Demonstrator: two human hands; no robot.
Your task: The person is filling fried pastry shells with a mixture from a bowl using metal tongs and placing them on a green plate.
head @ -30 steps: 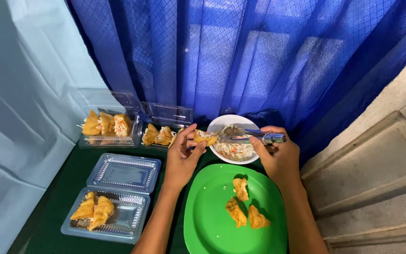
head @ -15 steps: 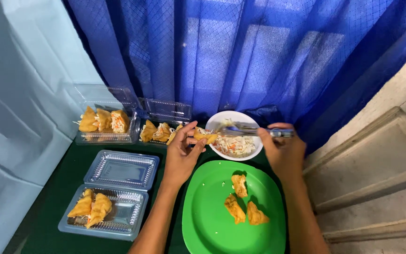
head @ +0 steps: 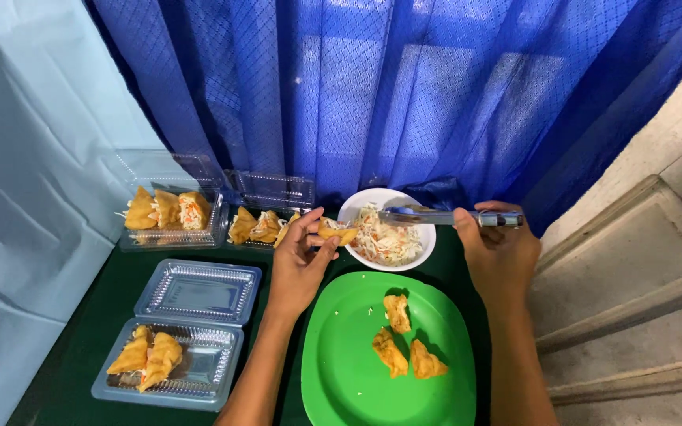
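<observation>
Filling station: both of your hands are working over the white bowl.

Your left hand (head: pixel 297 264) is pinching a fried pastry (head: pixel 336 233) between thumb and fingertips, holding it at the near-left rim of the white bowl (head: pixel 354 207) of shredded slaw; your right hand (head: pixel 497 251) is gripping metal tongs (head: pixel 436 216), their tips lying over the slaw; whether the tongs are carrying any slaw, I cannot tell; the green plate (head: pixel 341 371) is sitting just in front of the bowl, bearing three pastries; clear plastic boxes (head: pixel 191 296) of pastries are standing to your left on the dark green table (head: pixel 80 347); a blue curtain (head: pixel 404 95) is hanging behind.
</observation>
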